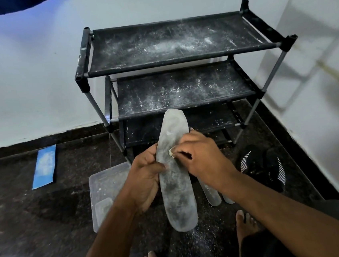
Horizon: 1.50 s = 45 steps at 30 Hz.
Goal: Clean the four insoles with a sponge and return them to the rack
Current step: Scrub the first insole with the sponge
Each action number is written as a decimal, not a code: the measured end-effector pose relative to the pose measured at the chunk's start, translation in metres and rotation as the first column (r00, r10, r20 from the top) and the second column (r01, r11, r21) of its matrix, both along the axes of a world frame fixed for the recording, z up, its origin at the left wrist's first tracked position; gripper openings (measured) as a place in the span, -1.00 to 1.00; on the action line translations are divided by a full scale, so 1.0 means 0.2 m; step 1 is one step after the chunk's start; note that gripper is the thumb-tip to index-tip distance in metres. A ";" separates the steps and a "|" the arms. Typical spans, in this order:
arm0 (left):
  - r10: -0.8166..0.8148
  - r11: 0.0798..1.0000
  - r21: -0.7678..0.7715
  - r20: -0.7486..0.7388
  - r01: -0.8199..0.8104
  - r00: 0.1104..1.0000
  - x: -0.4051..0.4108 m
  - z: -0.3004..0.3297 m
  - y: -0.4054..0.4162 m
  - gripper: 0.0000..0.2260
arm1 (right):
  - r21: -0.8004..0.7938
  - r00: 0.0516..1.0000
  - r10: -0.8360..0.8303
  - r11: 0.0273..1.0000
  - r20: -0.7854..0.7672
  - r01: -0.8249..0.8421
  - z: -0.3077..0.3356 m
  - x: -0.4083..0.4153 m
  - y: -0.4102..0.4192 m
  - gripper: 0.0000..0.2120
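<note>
A long grey dusty insole point(176, 182) is held up in front of me, toe end pointing at the rack. My left hand point(146, 179) grips its left edge near the middle. My right hand point(200, 154) presses a small yellowish sponge point(171, 152) against the insole's upper half, fingers curled round it; most of the sponge is hidden. Two more insoles point(213, 195) lie on the floor under my right forearm, partly hidden. The black three-shelf rack point(176, 44) stands against the wall, its shelves dusted with white powder and holding nothing.
A clear plastic tray point(108, 189) sits on the dark floor to the left of my hands. A blue flat piece point(45, 166) lies by the left wall. Black striped shoes point(262, 166) rest at the right. My bare feet point(245, 225) are below, among spilled powder.
</note>
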<state>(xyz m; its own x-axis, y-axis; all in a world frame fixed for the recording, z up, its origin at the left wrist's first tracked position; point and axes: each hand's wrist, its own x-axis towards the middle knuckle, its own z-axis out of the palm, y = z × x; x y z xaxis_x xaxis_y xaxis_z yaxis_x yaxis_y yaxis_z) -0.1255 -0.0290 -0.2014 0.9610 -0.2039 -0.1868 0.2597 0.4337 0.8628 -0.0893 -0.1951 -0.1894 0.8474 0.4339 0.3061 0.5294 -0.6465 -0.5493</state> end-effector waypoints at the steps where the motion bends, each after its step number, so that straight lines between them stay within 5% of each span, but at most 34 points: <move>1: -0.002 1.000 -0.003 -0.001 0.002 1.000 0.00 0.00 0.00 -0.52 | -0.007 1.000 -0.019 1.000 0.002 0.019 0.00 0.01 0.00 -0.96; 4: -0.002 1.000 -0.001 -0.008 0.002 1.000 0.01 -0.01 0.00 -0.52 | -0.002 0.983 -0.182 0.983 0.001 0.182 0.00 0.07 -0.04 -0.94; 9: 0.027 0.998 -0.049 -0.025 -0.029 0.999 0.01 0.00 0.01 -0.52 | -0.018 0.997 0.027 0.999 -0.071 -0.029 0.03 -0.01 -0.01 -0.97; 13: 0.020 0.999 -0.050 -0.030 -0.021 0.999 0.01 0.00 0.02 -0.53 | 0.033 0.984 -0.157 0.987 -0.081 0.160 0.03 0.05 -0.05 -0.96; 17: 0.019 0.997 -0.075 -0.039 -0.021 0.999 0.01 0.01 0.01 -0.52 | 0.001 0.993 -0.041 0.999 -0.111 0.041 0.04 -0.02 -0.01 -0.95; 21: 0.019 0.997 -0.076 -0.042 -0.022 0.999 0.01 0.01 0.02 -0.53 | 0.022 0.982 -0.160 0.986 -0.099 0.163 0.04 0.02 -0.04 -0.95; 25: 0.020 0.996 -0.086 -0.046 -0.024 0.999 0.01 0.01 0.02 -0.52 | -0.013 0.992 -0.011 1.000 -0.126 0.009 0.05 -0.03 0.00 -0.93; 28: 0.033 0.995 -0.092 -0.051 -0.037 0.998 0.02 0.01 0.02 -0.52 | 0.061 0.984 -0.156 0.985 -0.080 0.161 0.04 0.02 -0.04 -0.94; 33: 0.021 0.993 -0.116 -0.049 -0.026 0.999 0.01 0.02 0.02 -0.52 | -0.020 0.993 -0.023 1.000 -0.117 0.021 0.04 -0.03 0.00 -0.92; 37: 0.029 0.991 -0.126 -0.074 -0.038 0.997 0.02 0.01 0.01 -0.53 | 0.064 0.983 -0.176 0.982 -0.059 0.179 0.03 0.03 -0.03 -0.96; 45: 0.077 0.986 -0.129 -0.188 -0.103 0.979 0.02 0.01 -0.05 -0.60 | 0.042 0.998 0.055 0.998 0.023 -0.056 0.02 -0.07 0.13 -0.86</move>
<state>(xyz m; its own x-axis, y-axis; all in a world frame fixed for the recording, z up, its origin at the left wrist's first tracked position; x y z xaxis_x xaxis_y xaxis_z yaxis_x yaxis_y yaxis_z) -0.1219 -0.0383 -0.2002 0.9290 -0.1541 -0.3364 0.3613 0.5734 0.7353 -0.1025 -0.1698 -0.1859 0.8154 0.4660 0.3433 0.5758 -0.5921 -0.5639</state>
